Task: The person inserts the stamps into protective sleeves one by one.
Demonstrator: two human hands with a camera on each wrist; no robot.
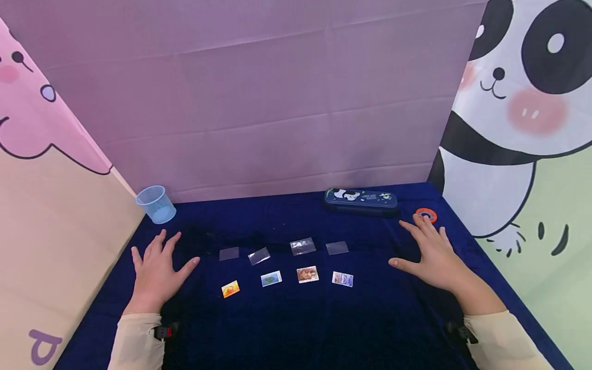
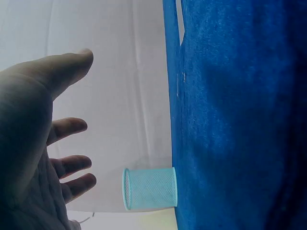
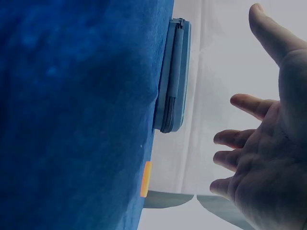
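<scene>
My left hand (image 1: pixel 156 275) hovers over the left side of the blue cloth with fingers spread, holding nothing. On the right, my right hand (image 1: pixel 432 257) is likewise spread and holds nothing; its fingertips overlap an orange ring-shaped roll (image 1: pixel 426 211) in the head view. Between the hands lies a row of small printed stamps, among them a yellow stamp (image 1: pixel 230 289), a blue-green stamp (image 1: pixel 271 278), a brown portrait stamp (image 1: pixel 307 274) and a purple stamp (image 1: pixel 343 279). Behind them lie several small clear plastic sleeves (image 1: pixel 302 246).
A light-blue mesh cup (image 2: pixel 149 189) stands at the back left corner. At the back right lies a dark blue panda pencil case (image 1: pixel 361 201). A pinkish curtain (image 1: pixel 259 103) rises behind the cloth-covered table (image 1: pixel 277 339), with cartoon panels on both sides.
</scene>
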